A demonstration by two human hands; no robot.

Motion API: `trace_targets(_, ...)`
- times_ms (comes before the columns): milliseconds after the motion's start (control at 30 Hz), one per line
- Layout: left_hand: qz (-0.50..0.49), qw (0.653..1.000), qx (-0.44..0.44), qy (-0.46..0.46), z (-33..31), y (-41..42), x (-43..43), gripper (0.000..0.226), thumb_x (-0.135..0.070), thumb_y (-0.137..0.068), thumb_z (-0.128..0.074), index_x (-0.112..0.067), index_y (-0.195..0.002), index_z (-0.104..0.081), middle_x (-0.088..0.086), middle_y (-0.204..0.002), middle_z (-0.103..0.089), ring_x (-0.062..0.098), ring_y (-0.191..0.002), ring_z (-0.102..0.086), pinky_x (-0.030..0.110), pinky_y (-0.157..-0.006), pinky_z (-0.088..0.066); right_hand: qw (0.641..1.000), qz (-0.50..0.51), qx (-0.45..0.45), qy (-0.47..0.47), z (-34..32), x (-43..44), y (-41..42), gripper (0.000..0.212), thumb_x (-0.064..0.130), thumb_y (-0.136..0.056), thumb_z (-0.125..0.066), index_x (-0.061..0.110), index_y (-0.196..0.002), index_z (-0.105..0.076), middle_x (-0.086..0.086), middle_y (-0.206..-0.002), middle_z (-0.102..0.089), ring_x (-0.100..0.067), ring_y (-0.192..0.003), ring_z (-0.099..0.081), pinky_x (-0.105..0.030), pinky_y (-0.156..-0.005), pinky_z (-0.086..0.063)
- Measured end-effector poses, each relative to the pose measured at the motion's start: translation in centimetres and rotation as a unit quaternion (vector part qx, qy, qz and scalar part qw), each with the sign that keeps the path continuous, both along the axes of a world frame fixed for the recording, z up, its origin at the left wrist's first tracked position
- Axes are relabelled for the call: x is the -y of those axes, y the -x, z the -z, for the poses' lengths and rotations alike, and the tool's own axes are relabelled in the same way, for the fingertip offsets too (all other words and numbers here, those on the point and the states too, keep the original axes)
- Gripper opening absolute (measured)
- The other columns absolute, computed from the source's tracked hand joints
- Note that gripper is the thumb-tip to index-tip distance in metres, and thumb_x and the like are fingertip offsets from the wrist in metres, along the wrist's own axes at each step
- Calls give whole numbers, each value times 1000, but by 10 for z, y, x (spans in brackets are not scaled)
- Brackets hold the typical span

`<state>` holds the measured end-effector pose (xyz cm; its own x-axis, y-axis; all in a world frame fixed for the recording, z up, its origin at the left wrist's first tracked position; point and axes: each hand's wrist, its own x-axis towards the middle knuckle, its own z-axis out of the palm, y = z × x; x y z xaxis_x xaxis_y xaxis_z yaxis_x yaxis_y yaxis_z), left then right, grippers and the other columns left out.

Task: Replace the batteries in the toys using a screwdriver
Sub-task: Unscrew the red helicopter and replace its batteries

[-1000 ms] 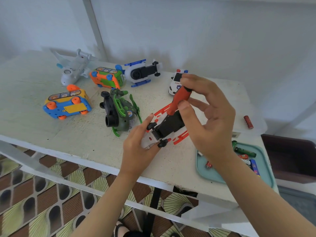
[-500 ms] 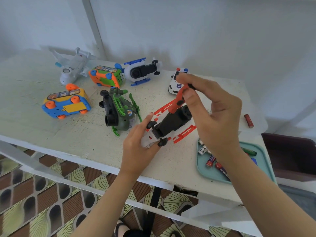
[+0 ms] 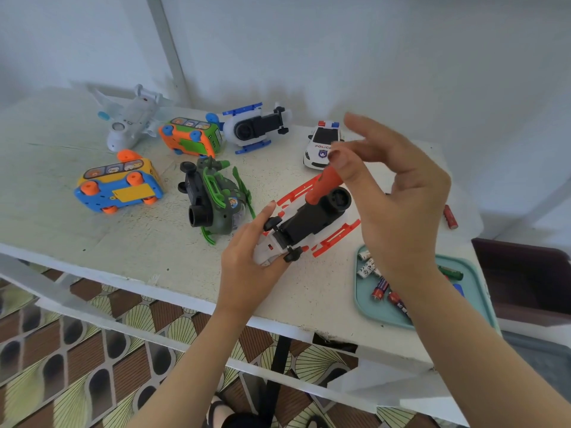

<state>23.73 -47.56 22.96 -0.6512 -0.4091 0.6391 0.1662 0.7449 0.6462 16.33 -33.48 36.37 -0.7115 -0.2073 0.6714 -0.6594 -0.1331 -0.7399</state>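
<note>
Screwdriver [image 3: 324,188], orange handle: it stands tilted, with its lower end on the black underside of the white-and-red toy helicopter [image 3: 309,225]. Its upper end is under the thumb of my right hand [image 3: 398,193]. The thumb presses on the handle; the other fingers are spread and blurred, so I cannot tell whether any of them closes the pinch from the far side.

White-and-red toy helicopter: it lies belly-up on the table [image 3: 92,242], between the two hands. My left hand [image 3: 247,264] grips its tail end, fingers curled round the white body, with the small black wheels just beside the fingertips.

Green toy helicopter [image 3: 216,199]: on its side, just left of the left hand and apart from it.

Blue-and-yellow bus [image 3: 119,188]: tipped over, well left of the left hand.

Orange-and-green bus [image 3: 191,137], white aeroplane [image 3: 133,118] and white-and-blue helicopter [image 3: 256,128]: these sit in a row beyond the left hand, towards the wall.

Police car [image 3: 323,143]: upright, just beyond the right thumb.

Teal tray [image 3: 367,307]: under the right wrist, at the table's near edge. It holds several batteries [image 3: 370,270], partly hidden by the forearm.

Loose red battery [image 3: 450,216]: on the table to the right of the right hand.
</note>
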Motion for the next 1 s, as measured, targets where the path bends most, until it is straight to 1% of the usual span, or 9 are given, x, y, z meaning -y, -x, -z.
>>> trace_targets(133,1,1000,-2,0,-1,0,0,73,-32,-75,-77,-18,-139,-43,-1,-110,-60,3,-96,-55,3,-88,-39,999,-40,11,-1,3,-1,2,20,-4,-94,-52,3,-109,-64,-14,-87,-69,3,-79,-64,-10,-80,-45)
trace_targets(200,2,1000,-1,-2,-1,0,-1,72,-34,-75,-75,-17,-138,-44,0,-110,-60,4,-97,-56,3,-88,-38,999,-49,14,-12,5,0,1,24,-5,-96,-47,3,-112,-63,-21,-97,-68,3,-88,-64,-9,-84,-44)
trace_targets(300,0,1000,4,-4,-1,0,-1,72,-36,-76,-74,-18,-138,-44,1,-110,-62,5,-99,-57,3,-89,-38,1000,-19,6,-17,4,1,0,19,12,-92,-58,12,-108,-67,-14,-111,-63,-1,-106,-59,-18,-94,-43)
trace_targets(400,2,1000,8,-4,0,0,0,72,-36,-76,-74,-19,-139,-43,6,-109,-65,7,-98,-58,4,-88,-40,1000,-2,0,3,2,1,-2,19,19,-84,-68,22,-103,-66,-5,-94,-65,-3,-89,-60,-15,-82,-46)
trace_targets(500,-3,1000,7,-2,0,0,1,72,-36,-76,-74,-19,-139,-43,8,-109,-66,8,-96,-58,4,-88,-39,1000,8,-9,-3,-1,0,-2,19,16,-85,-68,18,-104,-66,5,-90,-69,-10,-90,-65,-26,-88,-48)
trace_targets(700,-1,1000,2,0,0,0,1,71,-36,-76,-74,-18,-138,-43,5,-109,-64,4,-96,-56,3,-88,-39,999,-21,-24,-30,3,0,3,20,6,-94,-55,9,-110,-67,0,-91,-71,-19,-99,-67,-42,-99,-47)
trace_targets(800,3,1000,0,-2,0,0,1,71,-35,-76,-73,-18,-138,-43,2,-110,-62,6,-96,-57,3,-88,-39,999,-15,-23,-24,4,0,0,19,18,-91,-60,15,-109,-66,-6,-108,-69,-17,-114,-60,-34,-103,-43)
trace_targets(900,3,1000,-2,-2,-1,0,1,70,-35,-76,-73,-18,-138,-44,1,-109,-61,4,-94,-56,3,-86,-39,999,6,-23,-22,1,0,-2,23,29,-83,-68,18,-104,-69,-9,-104,-67,-10,-109,-56,-19,-93,-42)
trace_targets(1000,-1,1000,1,2,-1,-1,0,70,-36,-76,-73,-16,-138,-45,2,-108,-63,2,-94,-54,2,-86,-38,999,14,-25,-15,-1,0,-1,22,24,-84,-68,21,-106,-67,13,-90,-67,-14,-96,-60,-34,-89,-48)
